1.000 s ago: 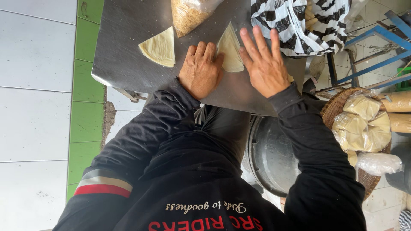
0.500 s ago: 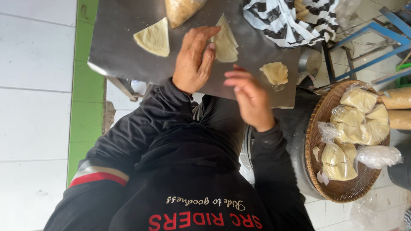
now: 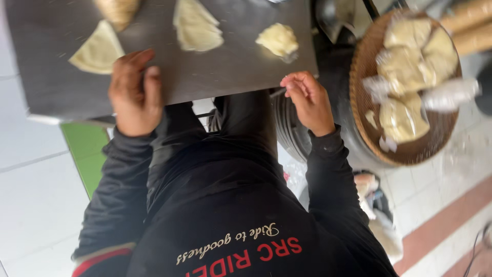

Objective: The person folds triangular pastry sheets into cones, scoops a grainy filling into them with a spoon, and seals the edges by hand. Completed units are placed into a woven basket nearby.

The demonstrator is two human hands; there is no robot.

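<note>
My left hand [image 3: 134, 92] lies palm down on the near edge of a grey metal table [image 3: 225, 72], holding nothing. Its fingertips are just below a folded pale dough triangle [image 3: 99, 51]. A second folded dough piece [image 3: 197, 28] lies further right, and a small lump of pale dough [image 3: 278, 40] sits near the table's right end. My right hand [image 3: 307, 100] hovers at the table's near right corner, below that lump, with fingers pinched together. I see nothing clearly between them.
A round woven basket [image 3: 405, 149] at the right holds several pale dough portions in clear plastic bags [image 3: 410, 66]. A dark metal pan [image 3: 289, 128] sits below the table corner. A filled bag [image 3: 119, 10] lies at the table's far edge. The floor is white tile [image 3: 36, 205].
The view has swung and closed in. My right hand drew back from the table top to its near right corner. My left hand slid back to the near edge.
</note>
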